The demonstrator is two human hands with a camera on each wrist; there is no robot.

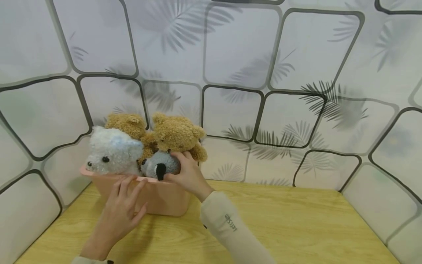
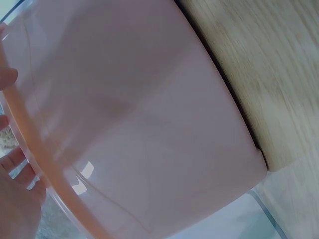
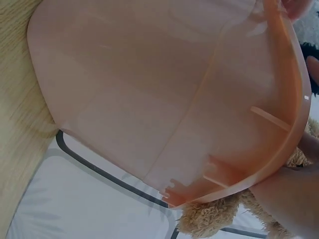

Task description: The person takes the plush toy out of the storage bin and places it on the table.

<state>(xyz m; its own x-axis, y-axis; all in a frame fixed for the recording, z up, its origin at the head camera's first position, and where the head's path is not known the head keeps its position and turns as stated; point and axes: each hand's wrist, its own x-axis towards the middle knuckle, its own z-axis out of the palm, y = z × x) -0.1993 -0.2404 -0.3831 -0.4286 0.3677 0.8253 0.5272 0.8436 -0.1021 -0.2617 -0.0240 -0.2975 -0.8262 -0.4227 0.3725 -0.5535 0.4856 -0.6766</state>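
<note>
My right hand grips a small grey plush toy with a black patch, possibly a koala, at the front rim of a pink plastic bin. Thumb and fingers lie on either side of the toy. The fingertips of my left hand rest on the bin's front rim, fairly straight, with the thumb lower against the front wall. In the left wrist view, part of that hand shows along the rim. A white fluffy plush bear sits in the bin's left end; its lower body is hidden.
Behind the grey toy, a tan plush bear leans over the bin's right end. Another tan plush sits at the back left. The bin stands on a wood-grain table, close to a patterned wall.
</note>
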